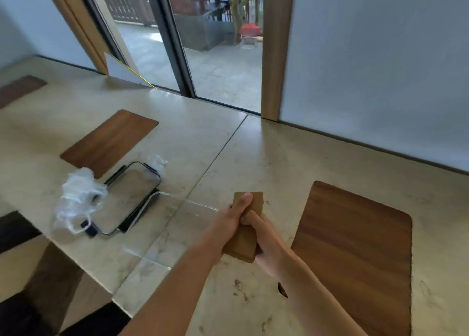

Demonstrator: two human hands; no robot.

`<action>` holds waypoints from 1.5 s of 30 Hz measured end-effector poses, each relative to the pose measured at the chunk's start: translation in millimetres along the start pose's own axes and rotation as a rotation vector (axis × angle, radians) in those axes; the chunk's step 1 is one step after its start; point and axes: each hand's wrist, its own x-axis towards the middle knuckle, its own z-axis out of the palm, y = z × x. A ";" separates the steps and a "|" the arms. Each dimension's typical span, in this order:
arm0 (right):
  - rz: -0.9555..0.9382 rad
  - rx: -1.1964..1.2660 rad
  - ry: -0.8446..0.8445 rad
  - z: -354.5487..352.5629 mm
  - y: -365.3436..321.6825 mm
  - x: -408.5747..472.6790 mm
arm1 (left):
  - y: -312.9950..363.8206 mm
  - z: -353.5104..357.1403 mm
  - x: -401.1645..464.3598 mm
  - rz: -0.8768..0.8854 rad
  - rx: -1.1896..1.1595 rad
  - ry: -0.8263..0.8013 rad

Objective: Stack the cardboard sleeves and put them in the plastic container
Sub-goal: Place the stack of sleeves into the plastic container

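Both hands meet on a stack of cardboard sleeves (247,224), a brown flat bundle held above the pale stone desk (266,158). The left hand (232,221) grips the stack from its left side, fingers curled round it and the thumb (245,200) laid along the top face toward the far end. The right hand (264,244) holds the near right part, its fingers (250,217) wrapped over the top edge just beside the left thumb, so the fingers of both hands are closed on the cardboard. How many sleeves the stack has cannot be told. Just left of the left fingers, partly under the left forearm, sits the clear plastic container (162,224), its rim faint against the desk. Beyond the container, further left of the fingers, lies a clear lid with a dark rim (134,196), with crumpled clear plastic wrap (78,196) at its near-left side. To the right of the right fingers lies a wooden placemat (355,246); another placemat (109,142) lies well beyond the lid.
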 end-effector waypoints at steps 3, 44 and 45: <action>-0.029 -0.098 -0.080 45.5 -1.7 15.5 | 5.4 -52.9 0.8 0.050 -0.052 0.075; 0.242 -0.246 0.188 202.5 95.9 124.1 | -66.5 -254.5 103.3 0.030 -0.081 0.046; 0.259 -0.266 0.190 202.1 94.0 124.9 | -65.9 -253.2 104.8 0.029 -0.068 0.038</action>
